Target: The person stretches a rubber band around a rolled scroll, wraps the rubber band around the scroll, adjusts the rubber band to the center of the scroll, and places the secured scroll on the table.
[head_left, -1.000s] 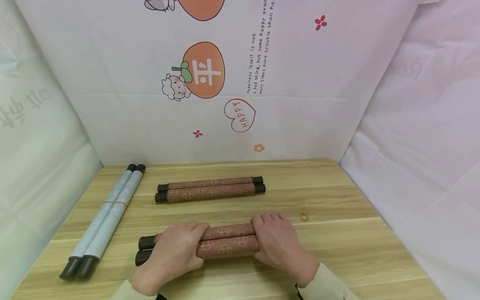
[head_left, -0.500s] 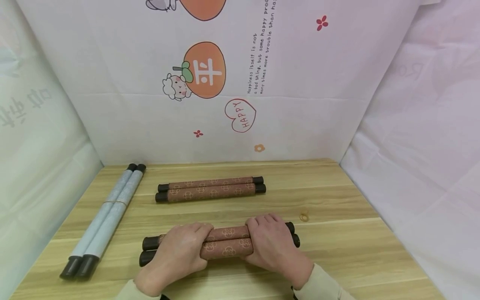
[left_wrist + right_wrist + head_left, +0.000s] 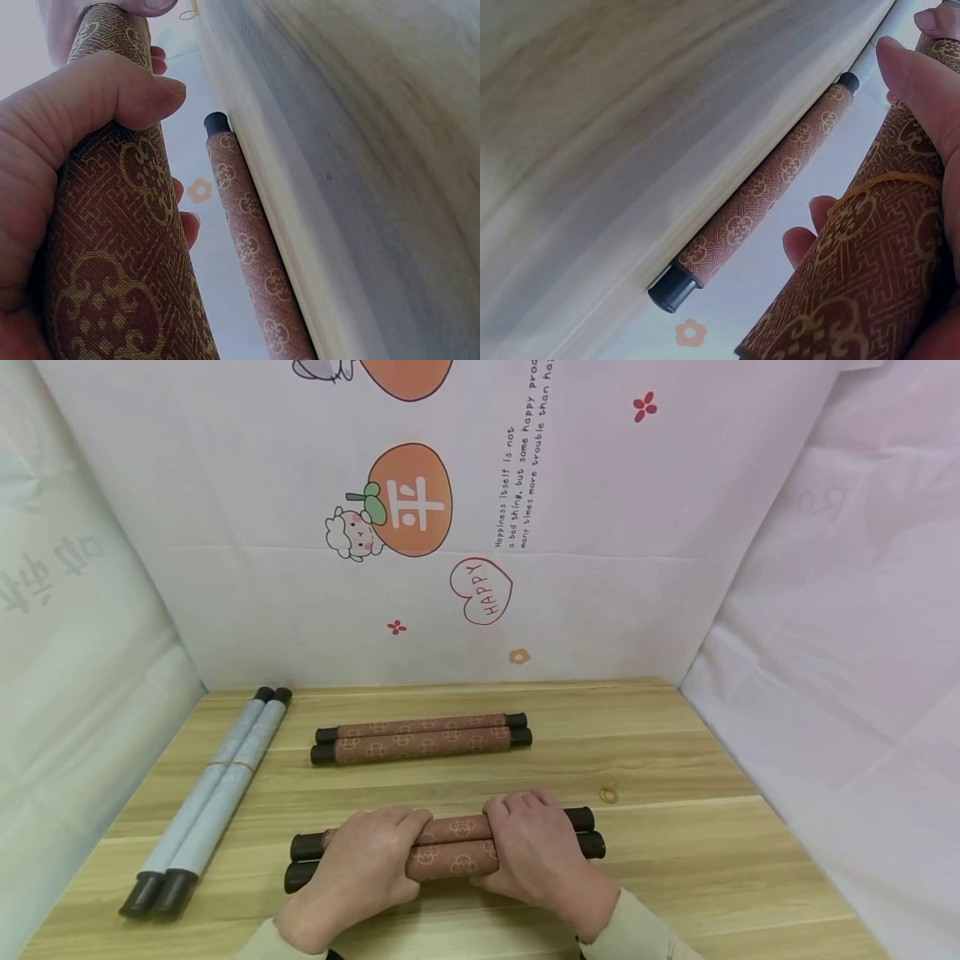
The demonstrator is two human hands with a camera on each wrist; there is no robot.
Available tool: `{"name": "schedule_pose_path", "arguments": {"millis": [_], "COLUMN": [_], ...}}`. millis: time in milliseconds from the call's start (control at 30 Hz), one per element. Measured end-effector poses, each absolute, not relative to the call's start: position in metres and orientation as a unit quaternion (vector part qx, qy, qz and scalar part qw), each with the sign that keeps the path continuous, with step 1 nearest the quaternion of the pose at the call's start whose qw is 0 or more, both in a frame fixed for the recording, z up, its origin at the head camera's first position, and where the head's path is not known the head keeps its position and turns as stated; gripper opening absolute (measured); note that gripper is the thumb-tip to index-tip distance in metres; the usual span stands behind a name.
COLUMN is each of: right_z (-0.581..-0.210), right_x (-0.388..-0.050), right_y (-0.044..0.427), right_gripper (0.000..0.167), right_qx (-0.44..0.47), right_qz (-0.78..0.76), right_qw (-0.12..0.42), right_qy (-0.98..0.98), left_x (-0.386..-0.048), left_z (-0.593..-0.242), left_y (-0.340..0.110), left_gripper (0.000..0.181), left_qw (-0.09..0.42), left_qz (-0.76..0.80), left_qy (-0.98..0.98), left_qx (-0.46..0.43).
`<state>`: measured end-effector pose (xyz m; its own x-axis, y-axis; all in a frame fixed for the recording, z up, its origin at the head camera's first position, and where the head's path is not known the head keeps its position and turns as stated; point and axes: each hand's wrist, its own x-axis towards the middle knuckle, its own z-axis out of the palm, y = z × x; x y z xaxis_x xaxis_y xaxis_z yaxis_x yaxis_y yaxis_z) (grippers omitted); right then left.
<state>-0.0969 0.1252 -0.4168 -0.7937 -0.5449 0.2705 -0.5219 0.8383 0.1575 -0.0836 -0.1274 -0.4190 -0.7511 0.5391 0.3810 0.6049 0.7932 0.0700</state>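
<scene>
Both hands grip a rolled brown scroll (image 3: pixel 453 857) with gold patterns, its two rollers side by side and black knobs at both ends. My left hand (image 3: pixel 366 864) curls round its left part, the thumb over the brocade in the left wrist view. Round the right part lies my right hand (image 3: pixel 536 853). In the right wrist view a yellow rubber band (image 3: pixel 889 178) circles the roll close to that hand; the palms hide much of the scroll. Behind it, a similar brown scroll (image 3: pixel 423 740) lies on the table.
At the left a pale blue scroll (image 3: pixel 217 802), tied round its middle, lies slanting on the wooden table (image 3: pixel 697 860). A loose rubber band (image 3: pixel 608 793) rests right of the hands. White printed cloth (image 3: pixel 600 610) stands behind and on both sides.
My right hand has moved left along the scroll, and the black knobs at its right end have come into sight. The scroll and left hand have shifted slightly right.
</scene>
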Motion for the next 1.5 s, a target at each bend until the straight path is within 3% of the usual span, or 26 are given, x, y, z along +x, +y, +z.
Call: {"name": "schedule_pose_path", "arguments": {"millis": [400, 667, 800, 867, 1100, 1500], "right_z": [-0.420, -0.413, -0.411, -0.411, -0.416, -0.417], "right_x": [-0.095, -0.096, -0.100, -0.101, -0.104, -0.107], "right_y": [0.124, 0.133, 0.141, 0.144, 0.151, 0.153], "right_gripper": [0.075, 0.103, 0.110, 0.106, 0.057, 0.054], "right_qx": [0.284, 0.286, 0.279, 0.277, 0.278, 0.267], "right_qz": [-0.017, 0.015, 0.004, -0.002, 0.001, 0.006], "right_qw": [0.157, 0.063, 0.057, 0.070, 0.137, 0.130], "right_qy": [-0.946, -0.956, -0.959, -0.958, -0.951, -0.955], "left_x": [-0.084, -0.087, -0.088, -0.089, -0.090, -0.092], "left_z": [-0.420, -0.420, -0.420, -0.419, -0.418, -0.410], "left_y": [-0.124, -0.130, -0.134, -0.135, -0.137, -0.143], "left_gripper": [0.060, 0.061, 0.061, 0.062, 0.062, 0.062], "left_qw": [0.179, 0.147, 0.146, 0.151, 0.159, 0.086], "left_qz": [-0.087, -0.083, -0.083, -0.082, -0.077, -0.076], "left_qy": [-0.927, -0.937, -0.939, -0.939, -0.936, -0.959], "left_qx": [-0.318, -0.307, -0.300, -0.299, -0.304, -0.257]}}
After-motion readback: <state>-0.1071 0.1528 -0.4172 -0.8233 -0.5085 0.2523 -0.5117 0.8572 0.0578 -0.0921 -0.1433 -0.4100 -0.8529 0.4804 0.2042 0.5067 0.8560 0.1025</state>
